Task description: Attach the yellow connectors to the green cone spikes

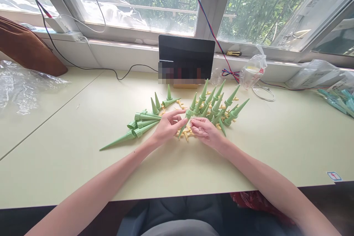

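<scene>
My left hand grips a green plastic watering spike between thumb and fingers, its point slanting down toward the table. Close against that spike, my right hand is closed in a pinch; whatever sits between its fingertips is too small to make out. Small yellow valve pieces lie on the table below both hands. Left of my left hand, several loose green spikes lie on their sides. Behind and beyond my right hand stands a cluster of green spikes, many with yellow valves attached.
A dark-screened tablet leans at the back of the pale table. Clear plastic wrapping and a brown bag are on the left. At the back right are a plastic bag, a coiled white cable and teal packets.
</scene>
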Motion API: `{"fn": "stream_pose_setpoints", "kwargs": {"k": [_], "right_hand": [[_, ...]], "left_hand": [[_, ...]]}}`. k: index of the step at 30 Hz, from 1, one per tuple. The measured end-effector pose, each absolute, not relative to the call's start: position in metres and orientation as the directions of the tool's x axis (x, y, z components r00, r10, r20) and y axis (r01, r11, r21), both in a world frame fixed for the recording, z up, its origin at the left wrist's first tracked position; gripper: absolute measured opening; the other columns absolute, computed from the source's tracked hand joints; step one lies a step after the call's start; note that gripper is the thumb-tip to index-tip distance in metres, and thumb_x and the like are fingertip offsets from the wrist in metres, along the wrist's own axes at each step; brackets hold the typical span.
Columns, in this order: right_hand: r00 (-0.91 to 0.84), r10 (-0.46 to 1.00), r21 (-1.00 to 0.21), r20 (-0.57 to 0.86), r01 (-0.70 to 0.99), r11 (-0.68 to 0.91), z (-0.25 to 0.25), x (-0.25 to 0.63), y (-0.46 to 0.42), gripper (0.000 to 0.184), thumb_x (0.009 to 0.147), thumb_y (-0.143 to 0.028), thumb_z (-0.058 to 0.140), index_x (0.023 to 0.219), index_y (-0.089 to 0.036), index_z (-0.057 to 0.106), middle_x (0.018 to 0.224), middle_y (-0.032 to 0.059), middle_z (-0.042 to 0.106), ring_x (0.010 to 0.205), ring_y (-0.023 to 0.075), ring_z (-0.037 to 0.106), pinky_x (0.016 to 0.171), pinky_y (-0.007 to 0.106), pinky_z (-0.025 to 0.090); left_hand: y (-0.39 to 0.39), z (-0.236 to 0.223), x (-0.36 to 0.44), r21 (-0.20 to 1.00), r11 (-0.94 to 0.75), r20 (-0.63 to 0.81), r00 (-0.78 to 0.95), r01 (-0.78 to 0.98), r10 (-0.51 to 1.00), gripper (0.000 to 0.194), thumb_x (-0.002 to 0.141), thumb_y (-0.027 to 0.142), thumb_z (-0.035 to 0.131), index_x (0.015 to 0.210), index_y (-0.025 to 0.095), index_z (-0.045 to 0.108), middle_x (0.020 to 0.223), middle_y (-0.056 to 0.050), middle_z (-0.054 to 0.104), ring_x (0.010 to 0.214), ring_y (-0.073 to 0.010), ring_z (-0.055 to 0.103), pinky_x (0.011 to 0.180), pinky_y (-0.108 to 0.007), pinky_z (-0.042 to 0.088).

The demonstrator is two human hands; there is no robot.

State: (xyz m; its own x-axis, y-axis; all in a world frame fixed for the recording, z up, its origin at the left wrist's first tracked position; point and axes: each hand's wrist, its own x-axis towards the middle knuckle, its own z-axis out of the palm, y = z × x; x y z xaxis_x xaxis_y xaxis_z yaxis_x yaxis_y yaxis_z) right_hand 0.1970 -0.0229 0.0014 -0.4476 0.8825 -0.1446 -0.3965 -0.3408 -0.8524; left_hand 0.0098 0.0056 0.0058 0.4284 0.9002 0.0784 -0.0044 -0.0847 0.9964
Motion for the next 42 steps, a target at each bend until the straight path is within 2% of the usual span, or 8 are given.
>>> {"fn": "stream_pose_setpoints", "kwargs": {"k": [7, 11, 14, 19, 24, 31, 35, 42], "right_hand": [[-0.300, 0.954, -0.998, 0.028, 0.037, 0.041, 0.003, 0.194, -0.029, 0.041, 0.088, -0.048, 0.064, 0.065, -0.018, 0.049, 0.052, -0.0061, 0.044, 0.039, 0.0047, 0.031, 0.037, 0.021, 0.022], [-0.214, 0.928, -0.866, 0.304, 0.345, 0.363, -0.004, 0.193, -0.028, 0.041, 0.091, -0.044, 0.057, 0.061, -0.019, 0.044, 0.053, -0.0057, 0.036, 0.048, 0.0077, 0.031, 0.046, 0.024, 0.025], [-0.212, 0.898, -0.796, 0.386, 0.415, 0.440, -0.007, 0.193, -0.027, 0.038, 0.092, -0.039, 0.054, 0.061, -0.019, 0.045, 0.053, -0.0060, 0.033, 0.049, 0.0079, 0.027, 0.048, 0.025, 0.023], [-0.194, 0.936, -0.880, 0.294, 0.326, 0.344, -0.003, 0.192, -0.029, 0.036, 0.090, -0.043, 0.057, 0.065, -0.018, 0.054, 0.054, -0.0039, 0.043, 0.048, 0.0086, 0.035, 0.045, 0.024, 0.027], [-0.243, 0.970, -1.000, -0.001, -0.009, -0.003, 0.005, 0.192, -0.029, 0.036, 0.084, -0.047, 0.068, 0.066, -0.017, 0.056, 0.053, -0.0043, 0.051, 0.036, 0.0049, 0.032, 0.034, 0.021, 0.022], [-0.503, 0.845, -0.789, -0.180, -0.440, -0.429, 0.000, 0.200, -0.018, 0.021, 0.080, -0.031, 0.073, 0.077, -0.013, 0.063, 0.053, -0.0093, 0.046, 0.035, -0.0006, 0.012, 0.027, 0.012, 0.015], [-0.519, 0.834, -0.762, -0.189, -0.458, -0.458, -0.003, 0.200, -0.016, 0.020, 0.082, -0.030, 0.072, 0.077, -0.012, 0.063, 0.053, -0.0099, 0.044, 0.034, -0.0006, 0.011, 0.026, 0.011, 0.016], [-0.437, 0.890, -0.924, -0.131, -0.272, -0.270, 0.005, 0.198, -0.022, 0.029, 0.083, -0.041, 0.070, 0.074, -0.015, 0.060, 0.056, -0.0074, 0.049, 0.035, 0.0000, 0.020, 0.031, 0.015, 0.016]], "left_hand": [[0.005, 0.010, 0.009, 0.990, 0.135, -0.104, 0.474, -0.032, 0.874, 0.043, 0.079, 0.046, 0.076, 0.109, 0.018, 0.064, 0.044, 0.009, 0.038, 0.035, -0.0042, 0.027, 0.033, -0.017, 0.024], [0.008, 0.010, 0.007, 0.984, 0.176, -0.138, 0.478, -0.034, 0.867, 0.041, 0.077, 0.046, 0.078, 0.106, 0.019, 0.065, 0.041, 0.010, 0.034, 0.034, -0.0041, 0.025, 0.033, -0.017, 0.022], [0.009, 0.008, 0.007, 0.987, 0.156, -0.118, 0.486, -0.038, 0.866, 0.039, 0.078, 0.045, 0.077, 0.106, 0.019, 0.067, 0.044, 0.009, 0.036, 0.036, -0.0043, 0.028, 0.034, -0.017, 0.023], [0.010, 0.005, 0.008, 0.990, 0.130, -0.088, 0.481, -0.055, 0.872, 0.041, 0.078, 0.044, 0.077, 0.110, 0.019, 0.068, 0.050, 0.007, 0.042, 0.038, -0.0045, 0.030, 0.035, -0.018, 0.025], [0.009, 0.004, 0.008, 0.988, 0.128, -0.066, 0.506, -0.088, 0.860, 0.050, 0.079, 0.044, 0.077, 0.122, 0.019, 0.066, 0.057, 0.006, 0.048, 0.041, -0.0036, 0.032, 0.037, -0.018, 0.028], [0.011, -0.002, 0.011, 0.988, 0.005, 0.072, 0.484, -0.157, 0.872, 0.061, 0.077, 0.039, 0.079, 0.133, 0.022, 0.063, 0.075, 0.003, 0.052, 0.045, -0.0012, 0.033, 0.038, -0.017, 0.027], [0.011, -0.004, 0.011, 0.991, -0.053, 0.105, 0.462, -0.123, 0.881, 0.059, 0.079, 0.040, 0.077, 0.133, 0.022, 0.063, 0.073, 0.003, 0.051, 0.046, -0.0019, 0.034, 0.039, -0.017, 0.032], [0.009, 0.000, 0.010, 0.998, -0.007, 0.033, 0.448, -0.061, 0.893, 0.061, 0.078, 0.045, 0.077, 0.131, 0.018, 0.064, 0.061, 0.006, 0.047, 0.043, -0.0033, 0.035, 0.038, -0.017, 0.031]]}}
